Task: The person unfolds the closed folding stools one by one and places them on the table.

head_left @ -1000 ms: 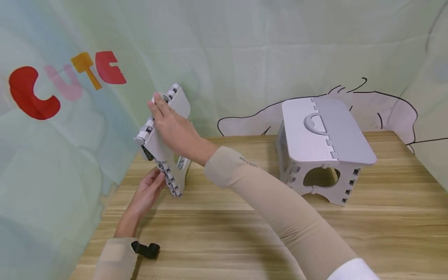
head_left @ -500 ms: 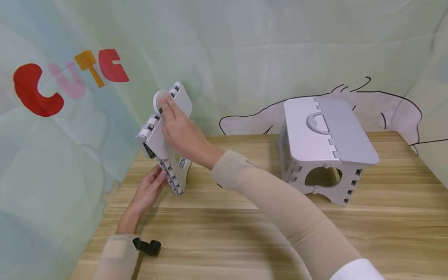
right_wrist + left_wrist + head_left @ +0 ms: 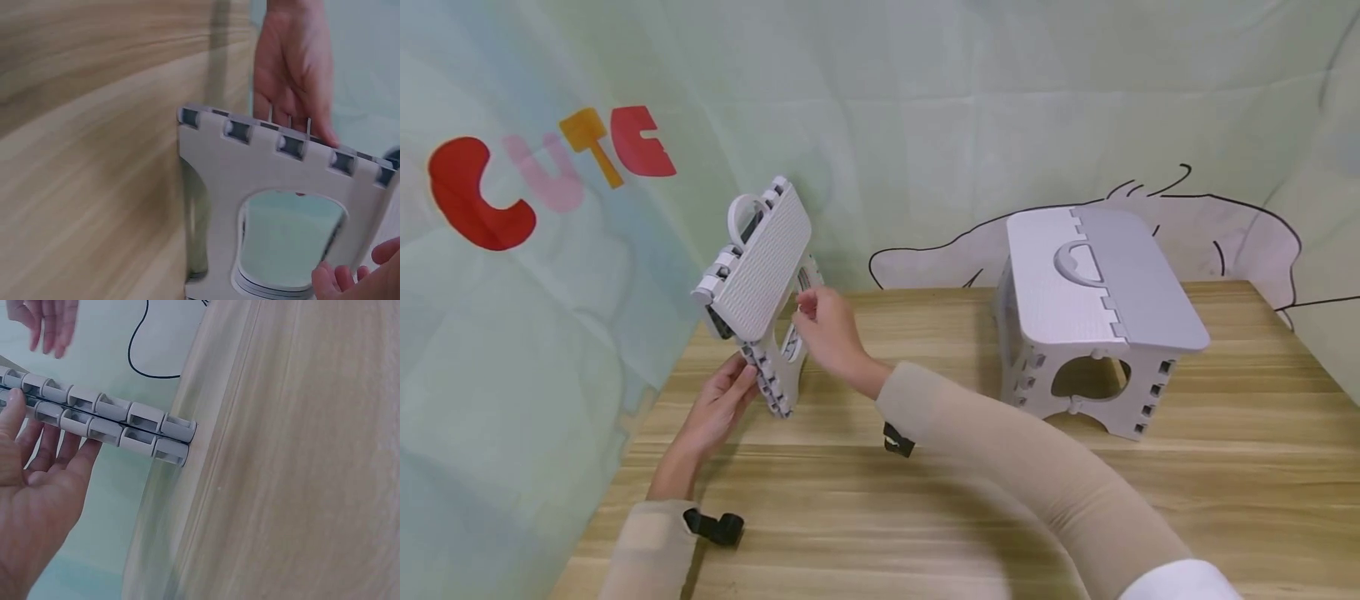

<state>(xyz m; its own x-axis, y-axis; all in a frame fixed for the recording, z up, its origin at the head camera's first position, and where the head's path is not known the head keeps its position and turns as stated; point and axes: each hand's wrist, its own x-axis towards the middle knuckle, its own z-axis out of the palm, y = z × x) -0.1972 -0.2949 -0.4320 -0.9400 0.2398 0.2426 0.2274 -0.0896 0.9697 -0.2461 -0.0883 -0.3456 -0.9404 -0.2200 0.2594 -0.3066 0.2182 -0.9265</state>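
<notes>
A light grey folding step stool (image 3: 763, 271) stands folded nearly flat at the left of the table, its half-loop handle up. My left hand (image 3: 715, 412) grips the hinged near edge of its legs. In the left wrist view the thumb lies on the row of hinge knuckles (image 3: 112, 419), with the fingers behind. Beside the stool's right face is my right hand (image 3: 831, 329), fingers loosely bent. In the right wrist view its fingertips (image 3: 322, 281) are by the lower corner of the oval opening in the leg panel (image 3: 219, 175), holding nothing.
A second step stool (image 3: 1105, 283), white and grey, stands unfolded at the right of the wooden table (image 3: 850, 517). A printed cloth (image 3: 917, 167) hangs behind and to the left, close to the held stool. Black straps are on both wrists.
My right hand has left the stool's top by the handle and moved down to the right of its leg panel. The handle is now uncovered. The left hand keeps its grip.
</notes>
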